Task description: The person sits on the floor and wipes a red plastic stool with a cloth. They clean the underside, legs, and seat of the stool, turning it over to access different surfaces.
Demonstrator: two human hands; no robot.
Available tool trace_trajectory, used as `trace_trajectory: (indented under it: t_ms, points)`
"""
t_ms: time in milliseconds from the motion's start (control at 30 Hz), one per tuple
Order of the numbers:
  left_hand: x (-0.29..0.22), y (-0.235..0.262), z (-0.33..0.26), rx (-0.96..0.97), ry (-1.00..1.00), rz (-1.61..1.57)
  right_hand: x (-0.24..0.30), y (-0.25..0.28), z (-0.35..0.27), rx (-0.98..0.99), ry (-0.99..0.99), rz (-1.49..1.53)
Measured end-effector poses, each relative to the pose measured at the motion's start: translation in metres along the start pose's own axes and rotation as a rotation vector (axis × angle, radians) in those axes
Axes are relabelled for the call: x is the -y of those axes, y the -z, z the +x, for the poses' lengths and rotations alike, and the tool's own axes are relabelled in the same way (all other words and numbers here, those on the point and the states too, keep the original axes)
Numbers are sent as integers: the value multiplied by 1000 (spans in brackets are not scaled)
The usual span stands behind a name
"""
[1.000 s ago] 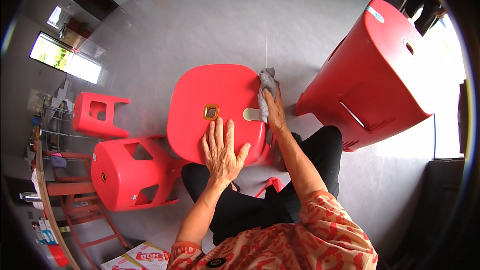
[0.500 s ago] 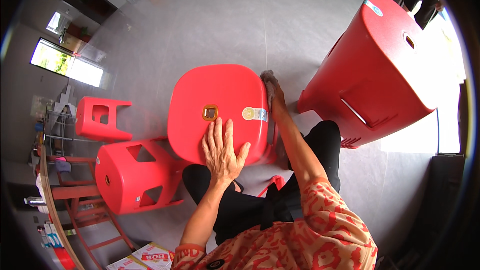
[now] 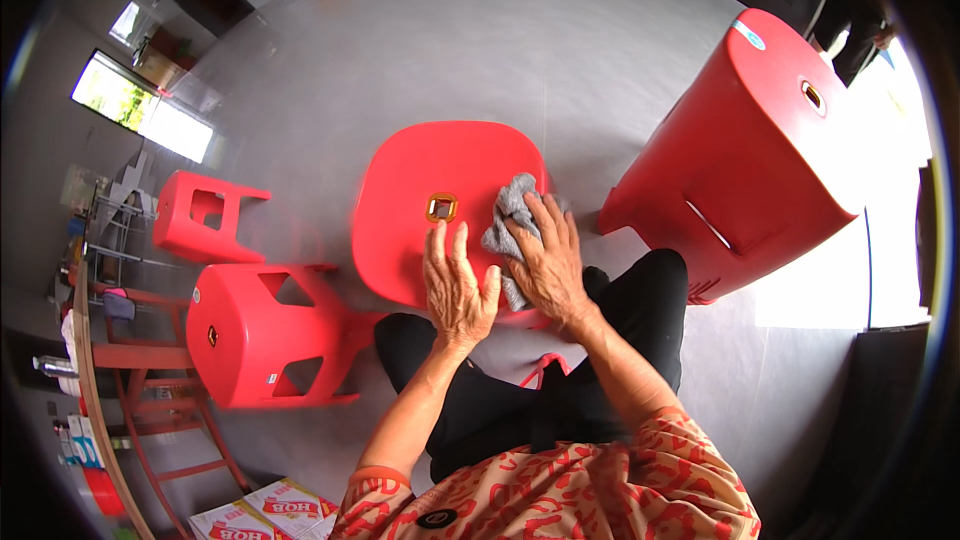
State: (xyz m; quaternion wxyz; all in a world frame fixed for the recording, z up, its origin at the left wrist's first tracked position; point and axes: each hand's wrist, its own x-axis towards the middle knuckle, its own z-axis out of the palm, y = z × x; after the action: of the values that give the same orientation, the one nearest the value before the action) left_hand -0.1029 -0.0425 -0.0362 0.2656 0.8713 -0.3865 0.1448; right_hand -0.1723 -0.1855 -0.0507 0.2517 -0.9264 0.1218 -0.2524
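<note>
The right hand (image 3: 548, 265), at the centre of the frame, has hold of a bunched grey cloth (image 3: 513, 212) beneath nearly straight fingers, against the right part of a red stool (image 3: 395, 225). Just left of it, the left hand (image 3: 458, 290) is open and empty, fingers extended over the seat's lower edge, near its gold-rimmed hole (image 3: 442, 208); whether it touches the seat, I cannot tell. Further out, two more red stools (image 3: 225, 350) stand at the left, a tall red stool (image 3: 700, 160) at the upper right, and a printed carton (image 3: 290, 502) at the lower left.
</note>
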Motion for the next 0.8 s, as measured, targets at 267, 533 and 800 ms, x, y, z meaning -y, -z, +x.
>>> trace_trajectory:
  t_ms: [267, 533, 800]
  points:
    - [-3, -3, -3, -39, 9, -70, -8, -30, 93, 31, 218, -254]
    - [3, -1, -6, -127, -2, -203, 12, -38, 91, 179, 425, -193]
    - [9, 14, -10, -177, 12, -298, 24, -38, 83, 180, 365, -279]
